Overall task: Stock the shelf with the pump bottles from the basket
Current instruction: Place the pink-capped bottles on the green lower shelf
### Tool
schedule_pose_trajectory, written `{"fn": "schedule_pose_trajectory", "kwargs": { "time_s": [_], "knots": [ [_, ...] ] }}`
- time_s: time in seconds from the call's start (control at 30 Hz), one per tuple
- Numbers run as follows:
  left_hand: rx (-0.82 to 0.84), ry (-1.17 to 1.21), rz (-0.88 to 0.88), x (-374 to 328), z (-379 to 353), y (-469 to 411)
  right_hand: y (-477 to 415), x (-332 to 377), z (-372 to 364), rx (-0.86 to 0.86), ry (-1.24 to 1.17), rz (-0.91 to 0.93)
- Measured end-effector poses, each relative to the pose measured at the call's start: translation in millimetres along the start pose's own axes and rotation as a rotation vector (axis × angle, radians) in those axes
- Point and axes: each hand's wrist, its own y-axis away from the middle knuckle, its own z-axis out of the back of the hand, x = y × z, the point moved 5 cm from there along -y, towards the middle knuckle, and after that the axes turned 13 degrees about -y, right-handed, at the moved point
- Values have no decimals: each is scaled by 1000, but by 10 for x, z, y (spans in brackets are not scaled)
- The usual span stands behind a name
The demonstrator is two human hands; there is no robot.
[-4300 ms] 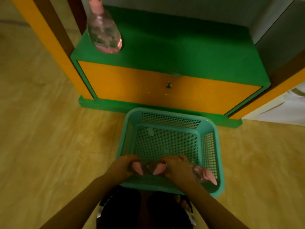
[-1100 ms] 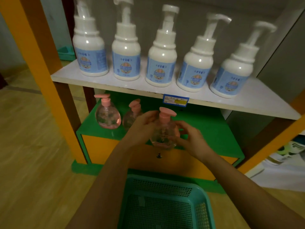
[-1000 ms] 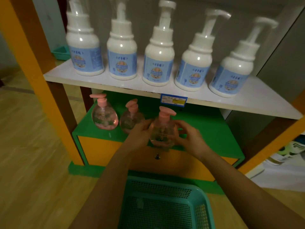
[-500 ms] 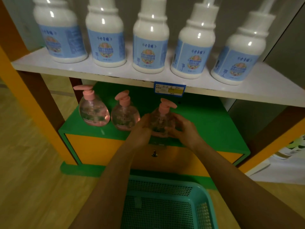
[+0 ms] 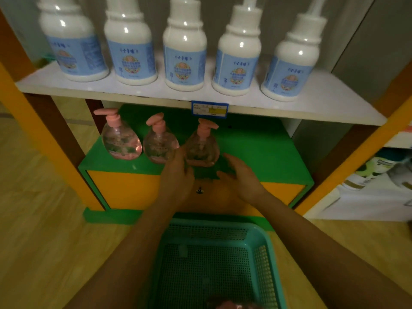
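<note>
While three pink pump bottles stand in a row on the green shelf (image 5: 256, 152), the third bottle (image 5: 201, 150) right of the other two, something pink at the basket's (image 5: 265, 253) near edge suggests more to stock. The left hand (image 5: 178, 172) touches the third bottle's side, fingers loose; the right hand (image 5: 240, 175) hovers open just right of it, holding nothing.

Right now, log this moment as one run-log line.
green shelf: three pink bottles upright | third bottle: just set down | left hand: touching it | right hand: open, apart | basket: something pink at near edge
</note>
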Motion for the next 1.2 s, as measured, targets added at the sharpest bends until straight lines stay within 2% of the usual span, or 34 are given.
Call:
{"fn": "schedule_pose_trajectory", "kwargs": {
  "time_s": [0.1,0.2,0.37,0.5,0.63,0.77,0.83,1.0,1.1,1.2],
  "knots": [
    [296,-6,36,19,-145,293,371,-202,26,72,25,-39],
    [532,-152,-8,72,-342,624,767,-400,68,89,31,-84],
    [779,-262,-67,247,-732,1198,1309,-882,50,147,67,-181],
    [916,-358,-126,377,-1128,1654,1703,-1301,-68,271,105,-257],
    [1047,-510,-218,572,-1465,1999,2057,-1721,-193,356,70,-430],
    [1058,-551,-296,638,-1655,2168,2291,-1999,-312,426,344,-432],
    [984,-528,-313,652,-1741,2198,2348,-2045,-349,332,410,-406],
    [859,-512,-335,743,-1889,2220,2445,-2108,-515,79,385,-350],
    [845,-549,-385,730,-1879,2226,2409,-2124,-520,41,383,-332],
    [761,-506,-372,634,-1740,2115,2325,-1984,-397,42,349,-295]
  ]
}}
